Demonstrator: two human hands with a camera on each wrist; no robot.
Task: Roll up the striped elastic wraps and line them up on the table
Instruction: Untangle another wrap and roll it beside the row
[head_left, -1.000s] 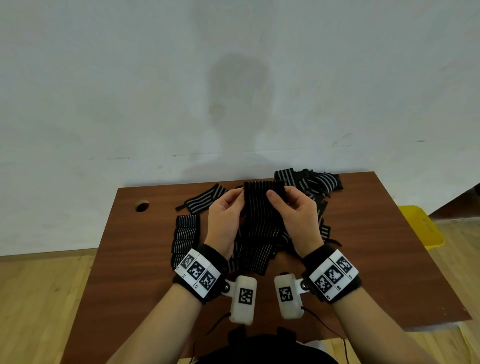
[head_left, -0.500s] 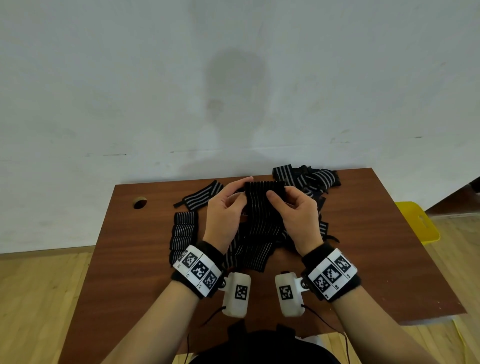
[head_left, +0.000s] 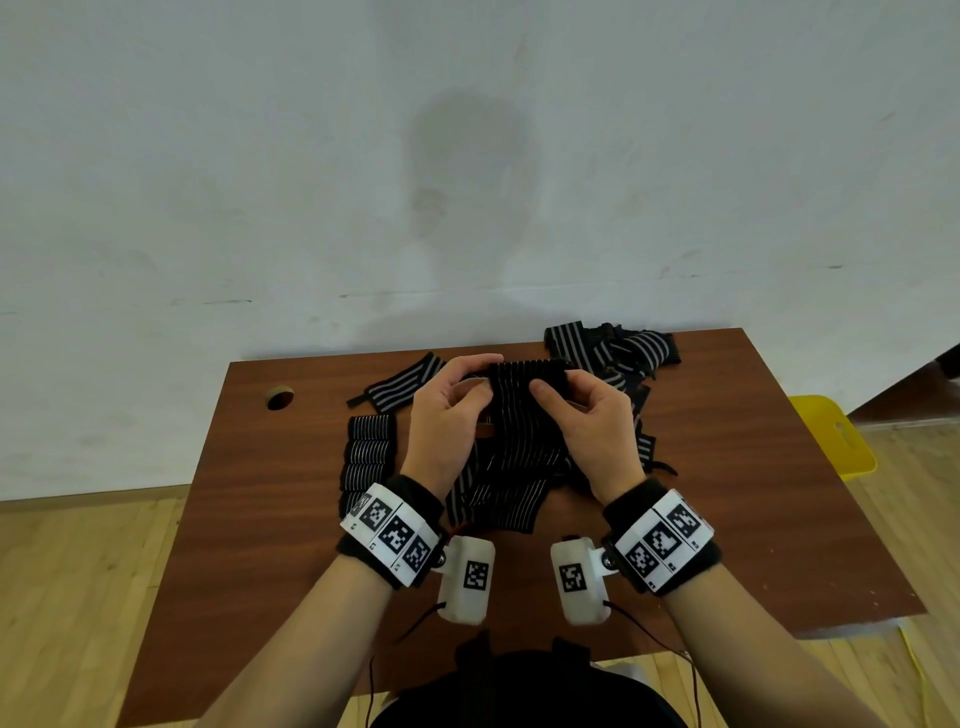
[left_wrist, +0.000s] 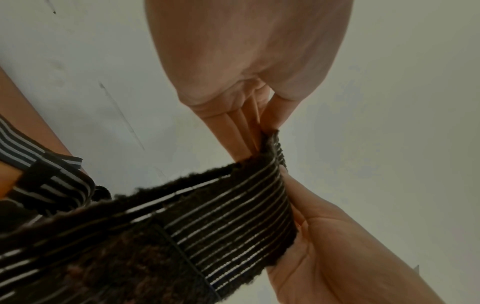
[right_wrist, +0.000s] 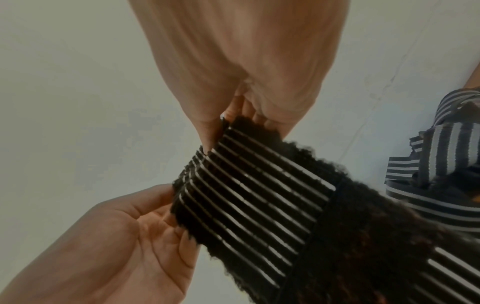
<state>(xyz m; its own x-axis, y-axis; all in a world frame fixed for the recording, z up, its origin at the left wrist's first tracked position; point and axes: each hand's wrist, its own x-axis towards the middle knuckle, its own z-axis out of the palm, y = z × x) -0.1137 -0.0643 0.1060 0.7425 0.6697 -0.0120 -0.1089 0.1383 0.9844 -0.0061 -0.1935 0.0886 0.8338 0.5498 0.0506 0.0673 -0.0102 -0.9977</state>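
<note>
Wall: big, pale and flat, with faint scuff marks, standing behind the table.
Floor: light wooden boards on both sides of the table.
Table: a brown wooden top, smooth and shiny, with a small round hole near its far left corner.
Yellow thing: bright, hard-looking plastic with rounded corners, sitting on the floor to the right of the table.
Loose pile: stretchy black strips with grey stripes, all tangled up at the far edge of the table.
Held wrap: a long black stretchy band with thin white lines. It looks fuzzy at its edges. Its top end is held up in the air over the middle of the table, and the rest hangs down onto the wood.
Rolled wraps: short, fat stripy rolls in a neat column on the left side of the table, each one touching the next.
Flat wrap: one stripy strip lying flat and slanted, just behind the rolls.
Left hand: thumb and fingers pinch the left top corner of the held wrap.
Right hand: thumb and fingers pinch the right top corner of the same wrap.
Wrist bands: black soft cuffs with white squares and black block patterns, one on each wrist.
White boxes: smooth, rounded little boxes hanging under each wrist, with thin dark wires.
</note>
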